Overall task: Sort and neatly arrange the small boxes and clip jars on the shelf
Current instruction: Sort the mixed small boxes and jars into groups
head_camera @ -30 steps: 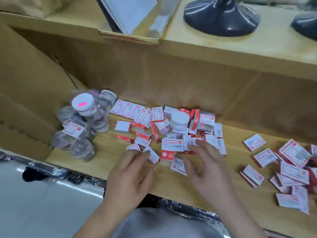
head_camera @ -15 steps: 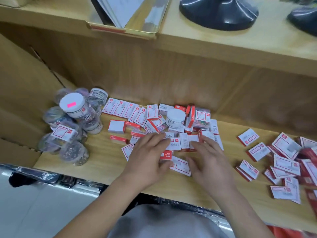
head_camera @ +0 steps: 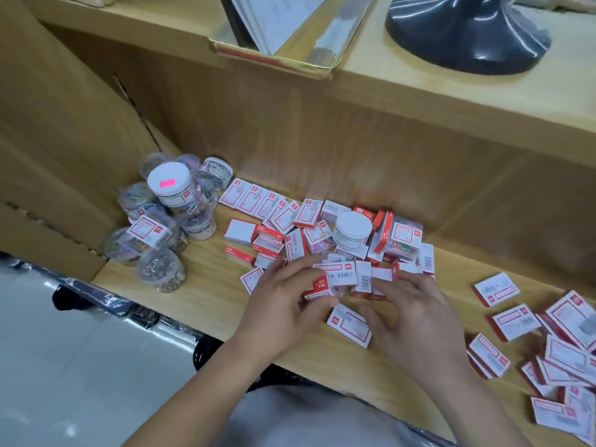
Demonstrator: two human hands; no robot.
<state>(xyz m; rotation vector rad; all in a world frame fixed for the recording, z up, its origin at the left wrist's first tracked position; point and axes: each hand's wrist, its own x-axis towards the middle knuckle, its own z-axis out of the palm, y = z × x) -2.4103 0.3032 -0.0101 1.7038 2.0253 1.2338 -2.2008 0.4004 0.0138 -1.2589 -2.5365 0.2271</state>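
Gathering had begun: left hand (head_camera: 283, 304) had slid in from 7 o'clock, gripping small boxes (head_camera: 335, 275) at centre of shelf (head_camera: 209, 295); right hand (head_camera: 416, 314) pressed them, fingers straight; clip jars (head_camera: 167, 221) sat at 9 o'clock.

You get one head-worn view, looking forward and steeply down onto the shelf (head_camera: 209, 301) from close above; its wide lens probably bends the edges.
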